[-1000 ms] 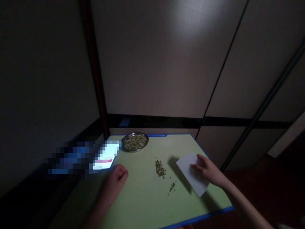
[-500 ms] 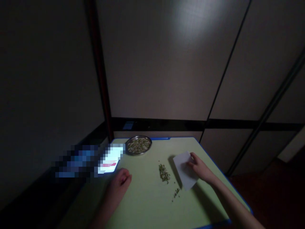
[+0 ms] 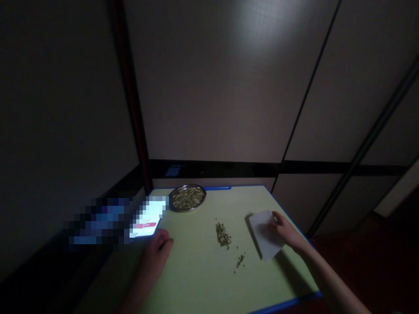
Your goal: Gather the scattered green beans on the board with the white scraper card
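Note:
My right hand (image 3: 284,231) pinches a stiff white card (image 3: 266,237) by its right side, tilted just above the green table top. Left of the card lies a pile of small greenish seeds or beans (image 3: 223,236), their exact kind too small to tell. A smaller scatter of the same bits (image 3: 240,261) lies nearer to me. At the table's left side, my left hand (image 3: 158,249) rests closed in a loose fist, with nothing visible in it. Beyond it stands a round metal plate (image 3: 203,199) with many of the same bits spread over it.
The green table (image 3: 196,279) has a blue edge and stands against pale panelled doors (image 3: 212,109). A bright, pixelated screen (image 3: 149,218) is by the left edge, near my left hand. The light is dim.
My right hand has moved the white card a little to the right, away from the seed piles. My left hand remains closed by the left edge. The view has shifted slightly.

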`<move>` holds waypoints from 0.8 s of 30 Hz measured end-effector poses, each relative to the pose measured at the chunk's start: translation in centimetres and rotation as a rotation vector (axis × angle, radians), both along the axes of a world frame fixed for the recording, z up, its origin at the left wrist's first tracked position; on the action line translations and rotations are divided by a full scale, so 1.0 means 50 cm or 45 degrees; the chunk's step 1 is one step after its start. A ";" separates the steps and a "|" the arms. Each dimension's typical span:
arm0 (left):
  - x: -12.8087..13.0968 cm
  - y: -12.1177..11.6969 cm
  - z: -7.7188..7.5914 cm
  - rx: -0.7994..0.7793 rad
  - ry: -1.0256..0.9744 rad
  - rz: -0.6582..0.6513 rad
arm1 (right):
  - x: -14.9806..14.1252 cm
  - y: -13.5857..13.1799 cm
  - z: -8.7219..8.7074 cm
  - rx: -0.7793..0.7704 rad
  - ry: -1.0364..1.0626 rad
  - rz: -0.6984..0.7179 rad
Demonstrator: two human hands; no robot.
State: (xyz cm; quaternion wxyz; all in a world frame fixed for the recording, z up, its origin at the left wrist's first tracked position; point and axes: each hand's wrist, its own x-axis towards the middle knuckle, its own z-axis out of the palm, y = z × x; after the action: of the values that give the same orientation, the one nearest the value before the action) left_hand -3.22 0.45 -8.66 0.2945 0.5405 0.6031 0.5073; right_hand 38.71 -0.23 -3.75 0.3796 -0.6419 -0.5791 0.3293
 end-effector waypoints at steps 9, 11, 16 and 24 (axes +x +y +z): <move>0.001 -0.003 0.011 0.040 0.109 0.042 | -0.005 -0.007 -0.018 -0.002 -0.136 0.046; 0.001 -0.004 0.015 0.032 0.142 0.054 | -0.005 -0.010 -0.020 -0.010 -0.136 0.062; 0.001 -0.003 0.016 0.005 0.133 0.034 | -0.009 -0.018 -0.015 -0.014 -0.117 0.072; 0.000 -0.002 0.017 0.000 0.085 0.036 | -0.046 -0.009 -0.010 0.091 -0.041 -0.008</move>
State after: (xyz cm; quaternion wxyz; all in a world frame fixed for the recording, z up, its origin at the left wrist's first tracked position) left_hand -3.21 0.36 -7.82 0.2671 0.5486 0.6201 0.4931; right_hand 36.41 -0.68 -4.27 0.3938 -0.6350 -0.5946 0.2969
